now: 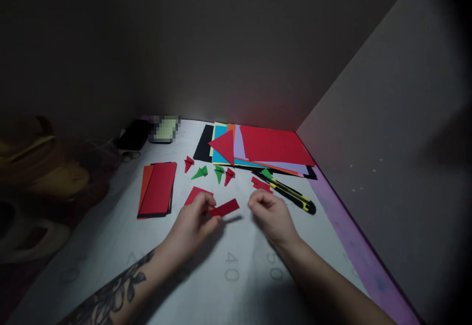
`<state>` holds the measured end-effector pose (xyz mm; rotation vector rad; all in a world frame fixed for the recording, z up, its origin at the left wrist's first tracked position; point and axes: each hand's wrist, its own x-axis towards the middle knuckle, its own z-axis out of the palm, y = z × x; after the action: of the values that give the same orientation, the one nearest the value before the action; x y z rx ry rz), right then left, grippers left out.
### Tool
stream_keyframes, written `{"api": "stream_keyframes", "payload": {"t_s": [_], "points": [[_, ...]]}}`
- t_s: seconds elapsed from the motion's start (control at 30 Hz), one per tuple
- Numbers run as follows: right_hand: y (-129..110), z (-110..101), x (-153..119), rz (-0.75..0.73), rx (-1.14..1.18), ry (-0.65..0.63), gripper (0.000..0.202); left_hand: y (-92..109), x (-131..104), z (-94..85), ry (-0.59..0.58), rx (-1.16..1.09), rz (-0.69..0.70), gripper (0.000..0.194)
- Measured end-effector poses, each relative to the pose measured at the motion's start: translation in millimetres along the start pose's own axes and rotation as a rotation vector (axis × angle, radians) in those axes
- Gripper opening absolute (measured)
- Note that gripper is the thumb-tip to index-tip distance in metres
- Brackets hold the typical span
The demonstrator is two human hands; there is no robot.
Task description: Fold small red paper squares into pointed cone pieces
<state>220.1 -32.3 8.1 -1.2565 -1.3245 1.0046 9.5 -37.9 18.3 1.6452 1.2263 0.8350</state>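
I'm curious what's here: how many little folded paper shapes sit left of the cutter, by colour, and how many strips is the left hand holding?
Red folded shapes: 2
Green folded shapes: 2
Red strip in the left hand: 1
Total: 5

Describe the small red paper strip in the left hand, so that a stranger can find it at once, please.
Start at the wide white tabletop and follow the tattooed forearm to the left hand. Its fingers hold a narrow dark red paper strip, pointing toward the right hand. Unlike the red papers lying nearby, this one is held.
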Motion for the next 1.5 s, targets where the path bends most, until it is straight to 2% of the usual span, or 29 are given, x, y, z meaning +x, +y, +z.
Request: {"api": "stream_keyframes", "payload": {"t_s": [0.03,0.1,0.23,0.33,0.43,0.7,0.8,0.87,0.97,1.0,1.1,1.17,1.23,1.3,1.33,1.4,1.43,1.5], "points": [[3,-3,2,-0.002,0.021,0.048,0.013,-2,1,-0.7,0.017,0.018,-0.008,0.015],[6,-5,2,0.027,0.063,0.066,0.013,-5,1,-1.2,0.042,0.1,0.0,0.014],[7,7,-8,0.229,0.247,-0.153,0.014,-10,0,-0.8,0.036,0.352,0.117,0.006],[3,13,-13,0.296,0.323,-0.229,0.02,-14,-2,-1.2,0.056,0.469,0.235,0.008],[0,12,-12,0.32,0.338,-0.242,0.023,-16,-3,-2.2,0.053,0.504,0.328,0.011],[-3,14,-11,0.375,0.313,-0.243,0.023,-20,-3,-2.4,0.051,0.565,0.416,0.017],[-1,15,-11,0.412,0.29,-0.257,0.018,-16,-3,-3.2,0.042,0.576,0.459,0.02],[1,15,-10,0.394,0.259,-0.233,0.013,-10,-3,-4.5,0.02,0.543,0.436,0.02],[4,13,-8,0.309,0.18,-0.202,0.01,0,-4,-5.6,-0.079,0.39,0.283,0.046],[4,12,-8,0.28,0.139,-0.212,0.014,3,-4,-4.9,-0.096,0.303,0.21,0.048],[3,12,-9,0.198,0.008,-0.303,0.03,5,-2,0.2,-0.139,0.029,0.019,0.038],[2,11,-11,0.107,-0.092,-0.324,0.033,2,0,4.4,-0.18,-0.052,-0.044,0.037],[-1,10,-12,-0.076,-0.231,-0.231,0.028,-1,3,6.8,-0.185,-0.041,-0.06,0.037],[-3,8,-14,-0.322,-0.345,-0.162,0.023,-3,5,6.9,-0.137,-0.018,-0.058,0.029],[-4,7,-15,-0.446,-0.378,-0.185,0.025,-3,6,6.3,-0.098,-0.008,-0.051,0.023],[-5,8,-19,-0.64,-0.439,-0.315,0.037,-3,7,4.7,-0.026,0.016,-0.023,0.015],[-4,9,-21,-0.708,-0.494,-0.358,0.04,-3,7,4.0,-0.008,0.032,-0.007,0.012],[-1,13,-23,-0.799,-0.638,-0.369,0.033,-4,8,3.2,-0.007,0.061,0.011,0.012]]}}
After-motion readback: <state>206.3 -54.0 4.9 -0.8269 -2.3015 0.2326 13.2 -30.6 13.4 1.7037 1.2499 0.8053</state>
